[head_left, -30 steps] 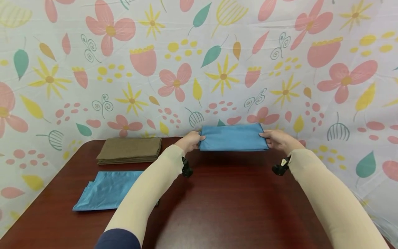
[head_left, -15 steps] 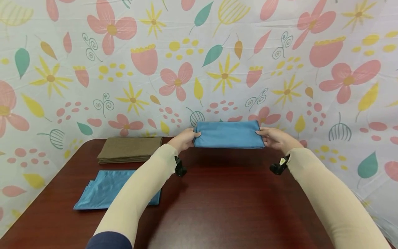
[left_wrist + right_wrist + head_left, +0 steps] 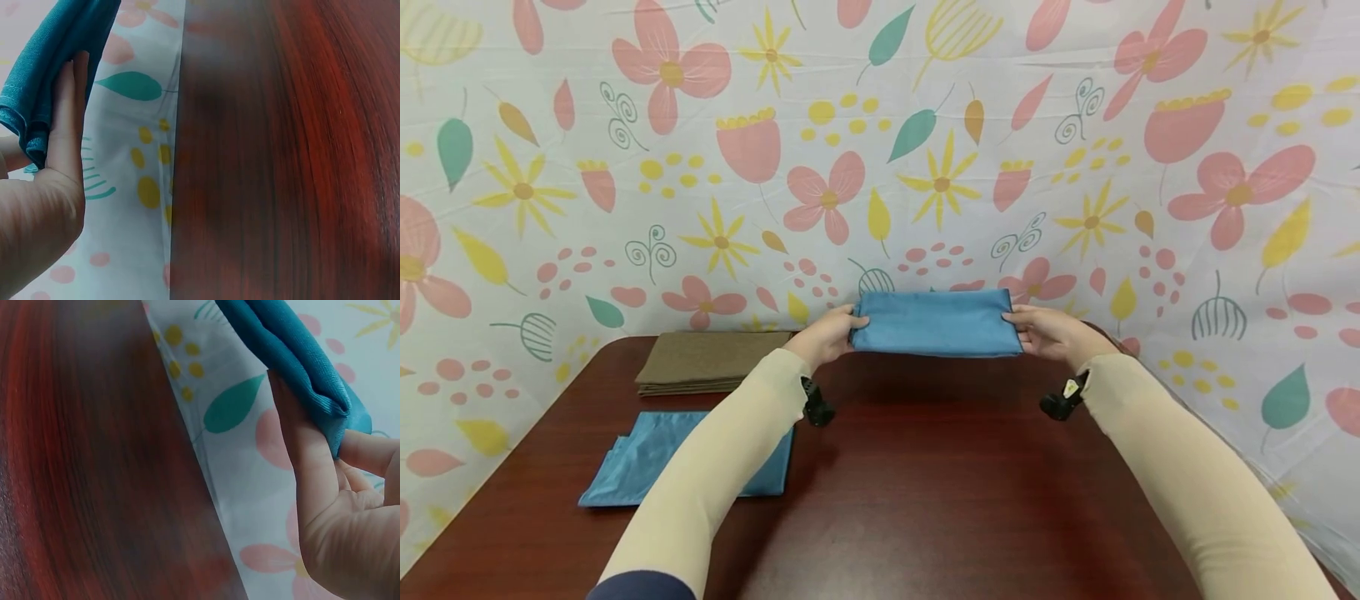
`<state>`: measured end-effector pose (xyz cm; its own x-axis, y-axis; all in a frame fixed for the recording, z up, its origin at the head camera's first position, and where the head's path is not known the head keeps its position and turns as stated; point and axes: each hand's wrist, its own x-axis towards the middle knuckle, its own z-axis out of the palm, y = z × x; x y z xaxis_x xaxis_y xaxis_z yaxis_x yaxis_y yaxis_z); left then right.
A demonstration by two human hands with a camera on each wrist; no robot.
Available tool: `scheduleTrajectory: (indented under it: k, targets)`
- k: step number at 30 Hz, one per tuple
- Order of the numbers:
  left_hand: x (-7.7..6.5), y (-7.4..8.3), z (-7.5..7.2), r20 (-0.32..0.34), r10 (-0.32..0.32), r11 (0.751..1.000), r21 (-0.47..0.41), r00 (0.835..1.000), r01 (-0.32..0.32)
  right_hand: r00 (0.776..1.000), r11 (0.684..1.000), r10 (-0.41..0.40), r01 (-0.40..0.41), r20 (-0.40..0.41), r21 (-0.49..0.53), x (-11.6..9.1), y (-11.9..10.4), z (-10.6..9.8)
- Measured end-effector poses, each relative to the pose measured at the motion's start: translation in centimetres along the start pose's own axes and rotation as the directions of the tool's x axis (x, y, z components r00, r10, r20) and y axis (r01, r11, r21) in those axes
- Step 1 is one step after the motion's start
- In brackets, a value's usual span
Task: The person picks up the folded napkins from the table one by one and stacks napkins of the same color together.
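Observation:
A folded blue cloth [image 3: 936, 323] is held up above the far part of the table, stretched between both hands. The left hand [image 3: 829, 336] pinches its left end, thumb on the near face and fingers behind. At the right end, the right hand [image 3: 1051, 333] grips it the same way. In the left wrist view the cloth's layers [image 3: 53, 69] lie between thumb and straight fingers. The right wrist view shows the folded edge [image 3: 300, 369] pinched by the right thumb and fingers. Another blue cloth [image 3: 647, 454] lies on the table at left, partly hidden by the left forearm.
A stack of folded brown cloth [image 3: 711, 358] sits at the table's back left corner, its right end close to the left wrist. The dark red wooden table [image 3: 925, 500] ends at a flower-patterned curtain [image 3: 880, 167]. A black wrist camera [image 3: 1060, 406] hangs under the right wrist.
Both hands have moved to the left with the folded blue cloth and raised it slightly. The brown stack and the other blue cloth have stayed in place.

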<state>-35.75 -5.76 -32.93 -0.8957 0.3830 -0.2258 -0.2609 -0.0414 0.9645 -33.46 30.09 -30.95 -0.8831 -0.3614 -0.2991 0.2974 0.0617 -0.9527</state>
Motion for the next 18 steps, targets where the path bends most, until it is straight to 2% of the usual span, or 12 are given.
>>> scheduleTrajectory:
  k: [8,14,18]
  targets:
    - [-0.8,0.1,-0.8,-0.004,0.0,1.0,-0.004,1.0,0.0,1.0,0.995,0.023,-0.022,-0.003,0.096,0.4,-0.1,1.0]
    - [-1.4,0.3,-1.1,-0.071,-0.002,0.998,-0.057,0.997,-0.002,0.999,0.996,0.031,-0.028,-0.027,0.085,1.0,-0.2,2.0]
    - [-1.9,0.2,-1.4,-0.105,0.002,0.999,-0.05,0.994,-0.008,0.999,0.991,0.043,-0.041,-0.015,0.124,1.2,-0.1,2.5]
